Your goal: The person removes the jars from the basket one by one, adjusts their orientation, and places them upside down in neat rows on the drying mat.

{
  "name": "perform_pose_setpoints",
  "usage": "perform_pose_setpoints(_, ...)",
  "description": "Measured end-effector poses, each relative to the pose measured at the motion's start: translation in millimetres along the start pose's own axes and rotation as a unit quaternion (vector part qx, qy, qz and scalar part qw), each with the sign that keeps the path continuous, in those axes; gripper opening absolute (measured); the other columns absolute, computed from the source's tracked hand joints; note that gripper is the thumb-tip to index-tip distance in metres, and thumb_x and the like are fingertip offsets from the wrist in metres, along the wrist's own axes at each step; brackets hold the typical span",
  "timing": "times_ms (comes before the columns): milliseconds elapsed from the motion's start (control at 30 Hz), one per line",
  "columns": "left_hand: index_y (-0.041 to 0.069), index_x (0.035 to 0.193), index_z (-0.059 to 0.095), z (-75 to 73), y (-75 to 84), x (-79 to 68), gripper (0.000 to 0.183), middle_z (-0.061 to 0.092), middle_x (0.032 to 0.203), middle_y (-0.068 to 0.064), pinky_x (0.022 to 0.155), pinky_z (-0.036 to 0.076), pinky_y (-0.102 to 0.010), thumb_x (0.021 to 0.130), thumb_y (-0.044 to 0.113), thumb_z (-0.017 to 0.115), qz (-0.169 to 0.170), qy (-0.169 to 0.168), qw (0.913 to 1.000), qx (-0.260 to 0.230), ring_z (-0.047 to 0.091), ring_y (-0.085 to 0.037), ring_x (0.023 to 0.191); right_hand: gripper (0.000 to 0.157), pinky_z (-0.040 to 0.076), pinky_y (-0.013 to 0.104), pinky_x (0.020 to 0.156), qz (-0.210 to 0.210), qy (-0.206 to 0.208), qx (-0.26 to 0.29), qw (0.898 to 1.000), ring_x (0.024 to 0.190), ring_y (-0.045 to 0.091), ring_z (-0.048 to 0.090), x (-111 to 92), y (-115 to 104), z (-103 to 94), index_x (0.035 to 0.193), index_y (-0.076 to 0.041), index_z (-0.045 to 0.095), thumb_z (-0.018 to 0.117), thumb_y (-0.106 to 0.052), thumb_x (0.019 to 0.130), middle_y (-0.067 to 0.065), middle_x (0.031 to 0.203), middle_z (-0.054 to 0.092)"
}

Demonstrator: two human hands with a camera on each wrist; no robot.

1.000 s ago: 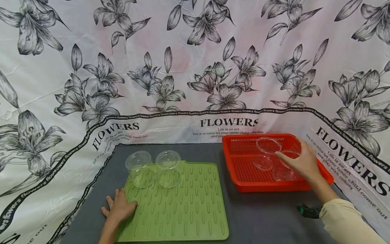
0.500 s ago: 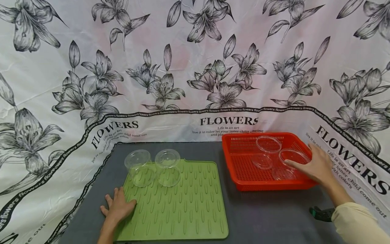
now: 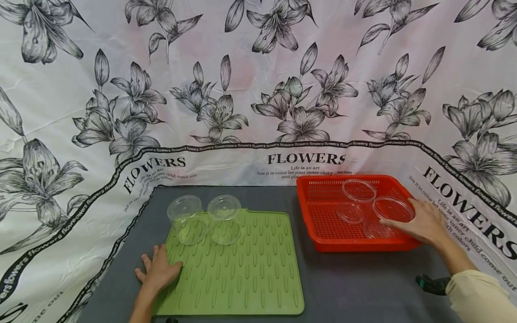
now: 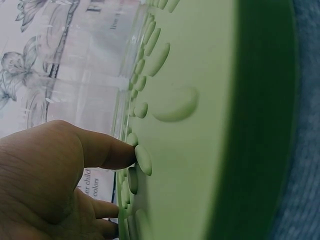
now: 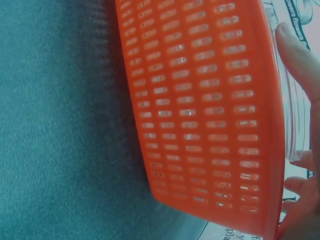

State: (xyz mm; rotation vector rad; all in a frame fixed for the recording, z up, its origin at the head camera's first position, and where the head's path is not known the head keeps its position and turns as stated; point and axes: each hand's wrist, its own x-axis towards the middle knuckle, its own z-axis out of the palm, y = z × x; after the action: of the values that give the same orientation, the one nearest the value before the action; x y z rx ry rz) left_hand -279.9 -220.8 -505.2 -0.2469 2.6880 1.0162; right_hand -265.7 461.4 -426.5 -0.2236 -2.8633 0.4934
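Observation:
My left hand point(image 3: 159, 271) rests at the left edge of a green ribbed mat point(image 3: 250, 269). Its fingers are spread and its thumb touches the mat, as the left wrist view also shows. Two clear plastic tubs point(image 3: 184, 207) point(image 3: 224, 207) stand on the mat's far left corner. My right hand point(image 3: 424, 222) reaches over the right side of a red perforated basket point(image 3: 363, 245). Thumb and fingers curve round the rim of a clear plastic tub point(image 3: 392, 210) in it. Another clear tub point(image 3: 358, 190) stands behind. In the right wrist view the basket wall hides most of the gripped tub.
A dark grey tabletop point(image 3: 343, 287) lies between mat and basket. A white flower-print cloth point(image 3: 226, 166) hangs behind and at both sides. A black and green device point(image 3: 432, 284) sits at the right wrist.
My right hand has moved right and slightly down, from above the front tub to round its rim. The tubs keep their places. My left hand stays put on the mat.

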Motion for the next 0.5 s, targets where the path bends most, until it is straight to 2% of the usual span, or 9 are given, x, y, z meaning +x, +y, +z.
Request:
perform_pose_setpoints(267,-0.005,0.153,-0.001,-0.4,0.2,0.6,0.091,-0.014,0.156,-0.032,0.097,-0.029,-0.073,0.091,0.033,0.054,0.001,0.0,1.0,0.002,-0.035,-0.053,0.133,0.11,0.02,0.075,0.095,0.013,-0.018,-0.004,1.0,0.121,0.06,0.02,-1.7,-0.3,-1.3,0.14,0.012,0.033,0.067,-0.068,0.073,0.042,0.136,0.028)
perform_pose_setpoints(500,-0.004,0.153,-0.002,1.1,-0.6,1.3,0.091,-0.014,0.156,-0.031,0.097,-0.029,-0.073,0.091,0.032,0.054,-0.001,0.003,1.0,0.004,-0.036,-0.052,0.133,0.107,0.019,0.075,0.094,0.013,-0.01,0.005,1.0,0.121,0.059,0.02,-1.6,0.6,0.1,0.139,0.01,0.035,0.067,-0.069,0.074,0.041,0.134,0.03)
